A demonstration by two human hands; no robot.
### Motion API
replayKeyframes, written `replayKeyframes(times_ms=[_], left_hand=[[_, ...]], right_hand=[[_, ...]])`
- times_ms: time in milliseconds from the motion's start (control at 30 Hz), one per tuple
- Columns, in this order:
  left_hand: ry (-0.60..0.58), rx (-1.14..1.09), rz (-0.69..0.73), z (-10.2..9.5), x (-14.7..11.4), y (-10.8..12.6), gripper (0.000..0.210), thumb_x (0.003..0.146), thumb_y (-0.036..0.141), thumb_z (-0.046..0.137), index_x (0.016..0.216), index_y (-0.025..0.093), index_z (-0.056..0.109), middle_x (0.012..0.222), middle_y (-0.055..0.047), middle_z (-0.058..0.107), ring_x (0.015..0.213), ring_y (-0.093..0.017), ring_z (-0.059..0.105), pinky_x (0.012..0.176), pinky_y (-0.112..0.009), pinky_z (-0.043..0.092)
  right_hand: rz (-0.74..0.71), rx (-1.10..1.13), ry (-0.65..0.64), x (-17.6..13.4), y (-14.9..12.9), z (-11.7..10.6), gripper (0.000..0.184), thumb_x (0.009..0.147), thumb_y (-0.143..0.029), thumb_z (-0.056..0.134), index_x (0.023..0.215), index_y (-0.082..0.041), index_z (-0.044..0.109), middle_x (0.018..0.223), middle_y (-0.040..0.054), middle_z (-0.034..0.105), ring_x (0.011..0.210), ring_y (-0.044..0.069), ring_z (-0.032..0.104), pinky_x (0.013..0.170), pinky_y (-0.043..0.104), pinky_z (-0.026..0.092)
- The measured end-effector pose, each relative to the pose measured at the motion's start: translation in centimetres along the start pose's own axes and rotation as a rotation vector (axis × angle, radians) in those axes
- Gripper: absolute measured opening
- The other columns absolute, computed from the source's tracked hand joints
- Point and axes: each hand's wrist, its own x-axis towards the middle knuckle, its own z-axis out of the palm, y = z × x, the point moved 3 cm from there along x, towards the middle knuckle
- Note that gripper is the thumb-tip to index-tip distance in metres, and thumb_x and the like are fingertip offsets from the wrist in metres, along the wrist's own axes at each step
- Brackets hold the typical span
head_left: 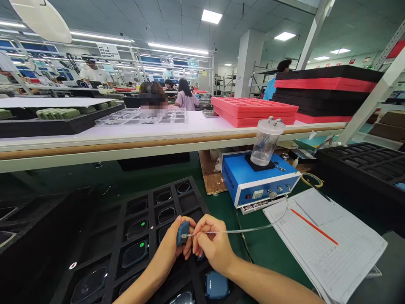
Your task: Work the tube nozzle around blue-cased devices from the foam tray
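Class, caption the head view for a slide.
Over a black tray: left hand holding a blue case, right hand a clear tube.

No wording or number can be read
Left of the blue machine, green stickers mark dark screens and a white sticker with a red mark sits on the black tray; far behind it to the left, a white notice bears blurred characters; to its front right, a paper sheet carries lines too small to read
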Motion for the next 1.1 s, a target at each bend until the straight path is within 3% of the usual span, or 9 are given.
replayKeyframes(times_ms=[1100], left_hand=[[0.001,0.008,-0.004,0.15,-0.22,0.19,0.054,0.077,0.065,0.036,0.090,0.013,0.033,0.046,0.000,0.039,0.043,-0.013,0.036,0.043,-0.024,0.032]], right_hand=[[0.010,-0.014,-0.004,0.04,-0.30,0.22,0.010,0.066,-0.019,0.042,0.070,-0.010,0.042,0.048,0.0018,0.049,0.039,0.006,0.042,0.040,0.016,0.035]])
